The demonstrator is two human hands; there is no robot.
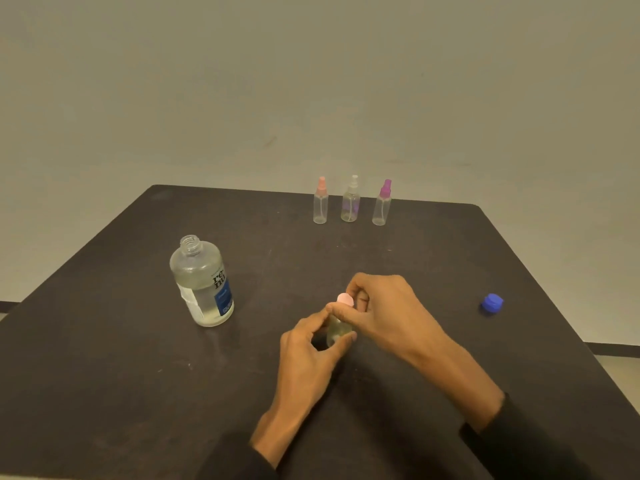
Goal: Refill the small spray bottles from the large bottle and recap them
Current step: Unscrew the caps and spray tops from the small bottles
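A small clear spray bottle (336,331) with pale liquid stands at the table's middle front. My left hand (310,351) grips its body. My right hand (384,308) pinches its pink spray cap (345,299) on top. The large clear bottle (202,282) with a blue label stands uncapped to the left, about half full. Its blue cap (492,303) lies far to the right. At the back stand three small spray bottles in a row: one with a pink top (320,202), one with a clear top (350,200), one with a purple top (382,204).
The dark table (121,375) has its far edge just behind the row of three bottles, against a plain wall. Its left and right edges slant outward toward me. My dark sleeves reach in from the bottom.
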